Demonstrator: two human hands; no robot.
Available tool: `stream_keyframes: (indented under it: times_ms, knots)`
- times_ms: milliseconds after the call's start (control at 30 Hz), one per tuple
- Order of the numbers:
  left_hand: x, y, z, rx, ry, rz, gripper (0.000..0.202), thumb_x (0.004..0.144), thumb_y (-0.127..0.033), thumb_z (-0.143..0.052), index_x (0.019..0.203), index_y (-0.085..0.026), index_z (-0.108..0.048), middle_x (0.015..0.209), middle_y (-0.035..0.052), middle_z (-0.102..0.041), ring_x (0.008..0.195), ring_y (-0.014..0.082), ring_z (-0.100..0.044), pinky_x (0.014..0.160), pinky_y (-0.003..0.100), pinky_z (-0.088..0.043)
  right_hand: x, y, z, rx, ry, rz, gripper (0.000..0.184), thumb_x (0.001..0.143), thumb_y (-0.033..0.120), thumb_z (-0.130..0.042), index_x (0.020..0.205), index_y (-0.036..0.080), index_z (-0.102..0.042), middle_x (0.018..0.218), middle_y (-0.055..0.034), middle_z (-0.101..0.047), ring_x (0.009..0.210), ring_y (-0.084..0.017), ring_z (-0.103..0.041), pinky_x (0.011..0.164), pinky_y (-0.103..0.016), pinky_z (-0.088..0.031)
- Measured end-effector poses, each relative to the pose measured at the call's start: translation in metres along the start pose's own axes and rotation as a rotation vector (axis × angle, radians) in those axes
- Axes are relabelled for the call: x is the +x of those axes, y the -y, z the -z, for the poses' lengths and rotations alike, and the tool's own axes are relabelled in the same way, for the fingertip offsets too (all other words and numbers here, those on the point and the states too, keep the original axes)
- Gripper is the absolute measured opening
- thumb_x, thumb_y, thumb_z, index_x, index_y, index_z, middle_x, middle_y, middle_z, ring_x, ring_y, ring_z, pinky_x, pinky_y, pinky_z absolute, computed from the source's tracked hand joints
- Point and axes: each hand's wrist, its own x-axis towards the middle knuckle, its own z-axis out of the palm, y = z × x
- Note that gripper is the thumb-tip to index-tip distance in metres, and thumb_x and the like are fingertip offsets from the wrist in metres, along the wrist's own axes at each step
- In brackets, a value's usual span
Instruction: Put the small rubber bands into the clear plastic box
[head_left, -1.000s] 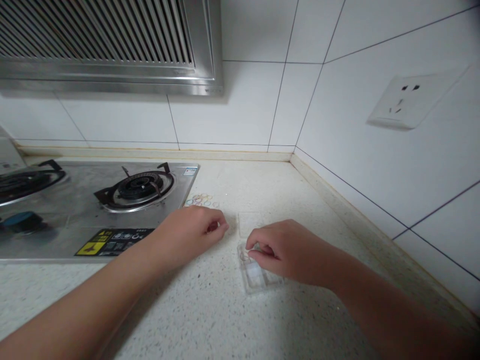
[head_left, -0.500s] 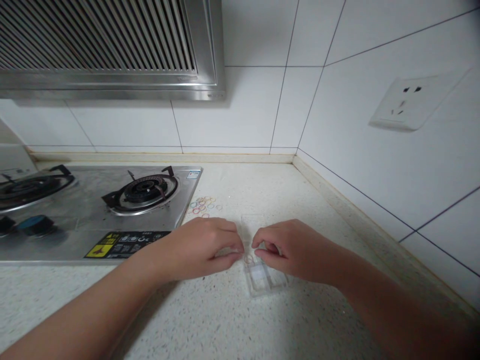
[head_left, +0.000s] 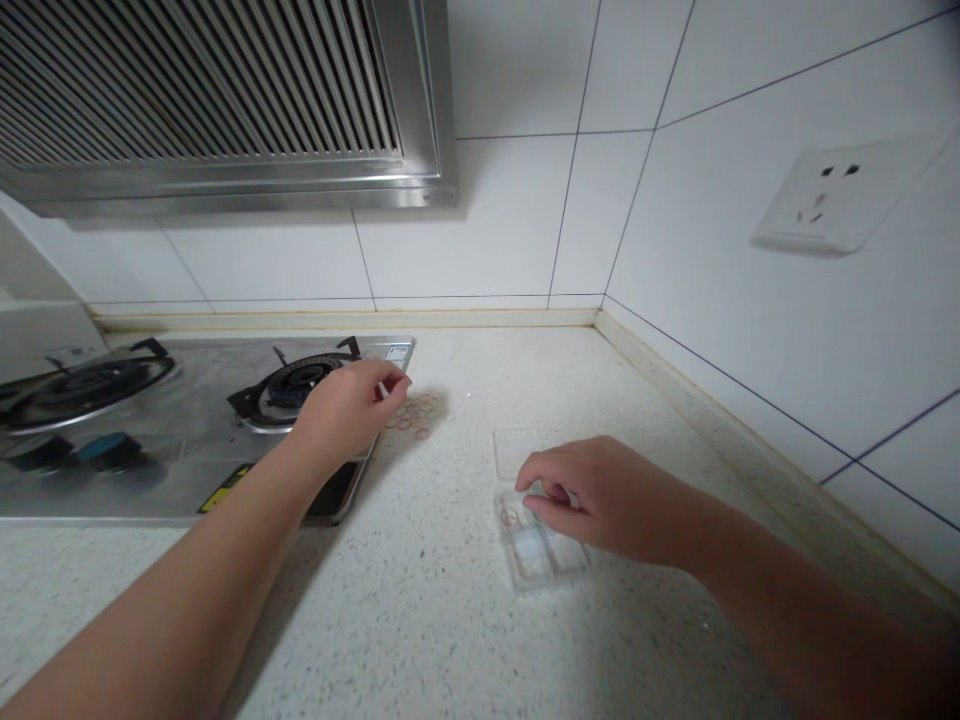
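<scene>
My left hand (head_left: 360,397) hovers over the right edge of the stove, above a scatter of small coloured rubber bands (head_left: 424,410) on the counter. Its thumb and fingers are loosely curved with a gap between them, and nothing shows in them. A clear plastic compartment box (head_left: 534,560) lies to the right, its transparent lid (head_left: 514,450) folded back on the far side. Over the box's right part rests my right hand (head_left: 600,497), thumb and forefinger slightly apart, covering some compartments. A few rubber bands (head_left: 510,517) are in the far left compartment.
A steel gas stove (head_left: 195,400) with burners and knobs takes up the left. Above it hangs a range hood (head_left: 225,195). White tiled walls meet at the back right corner, with a socket (head_left: 832,205) on the right one. Speckled counter (head_left: 420,620) stretches in front.
My left hand has gone from the box to the far left, over the rubber bands. My right hand stays at the box. The view has shifted slightly.
</scene>
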Motion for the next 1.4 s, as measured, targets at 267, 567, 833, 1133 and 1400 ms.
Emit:
stream_keyframes:
  times_ms: [267, 567, 833, 1133, 1400]
  knots:
    - [0.010, 0.036, -0.023, 0.190, 0.167, 0.131, 0.027, 0.086, -0.042, -0.054, 0.091, -0.024, -0.074, 0.088, 0.0047, -0.074, 0.079, 0.0244, -0.068, 0.064, 0.030, -0.042, 0.000, 0.002, 0.001, -0.004, 0.000, -0.009, 0.014, 0.088, 0.027, -0.058, 0.093, 0.020, -0.069, 0.064, 0.0024, -0.063, 0.057, -0.011, -0.051, 0.057, -0.026, -0.025]
    - [0.013, 0.038, -0.031, 0.255, 0.217, 0.083, 0.033, 0.089, -0.040, -0.050, 0.104, -0.024, -0.075, 0.105, 0.0083, -0.073, 0.088, 0.0243, -0.068, 0.070, 0.029, -0.047, -0.001, 0.003, 0.002, -0.008, 0.005, -0.020, 0.014, 0.088, 0.028, -0.059, 0.092, 0.020, -0.070, 0.063, 0.0024, -0.062, 0.057, -0.011, -0.049, 0.056, -0.026, -0.024]
    - [0.016, 0.041, -0.034, 0.282, 0.242, 0.056, 0.030, 0.088, -0.040, -0.052, 0.094, -0.025, -0.077, 0.099, 0.0081, -0.074, 0.086, 0.0251, -0.067, 0.069, 0.030, -0.047, 0.000, 0.004, 0.002, -0.015, 0.027, -0.026, 0.015, 0.089, 0.029, -0.057, 0.093, 0.021, -0.069, 0.064, 0.0027, -0.062, 0.058, -0.011, -0.050, 0.057, -0.026, -0.024]
    - [0.015, 0.038, -0.033, 0.230, 0.220, 0.073, 0.026, 0.084, -0.038, -0.055, 0.087, -0.023, -0.075, 0.093, 0.0082, -0.073, 0.078, 0.0239, -0.066, 0.066, 0.030, -0.044, -0.001, 0.003, 0.002, -0.014, 0.030, -0.019, 0.015, 0.088, 0.028, -0.057, 0.092, 0.021, -0.069, 0.064, 0.0023, -0.061, 0.058, -0.011, -0.049, 0.057, -0.026, -0.024]
    - [0.007, 0.013, -0.023, -0.011, 0.113, 0.033, 0.025, 0.089, -0.036, -0.053, 0.090, -0.019, -0.071, 0.086, 0.0065, -0.071, 0.075, 0.0188, -0.062, 0.066, 0.028, -0.042, -0.001, 0.003, 0.003, -0.007, -0.015, 0.020, 0.014, 0.088, 0.027, -0.057, 0.088, 0.020, -0.069, 0.062, 0.0022, -0.060, 0.057, -0.011, -0.048, 0.056, -0.026, -0.026]
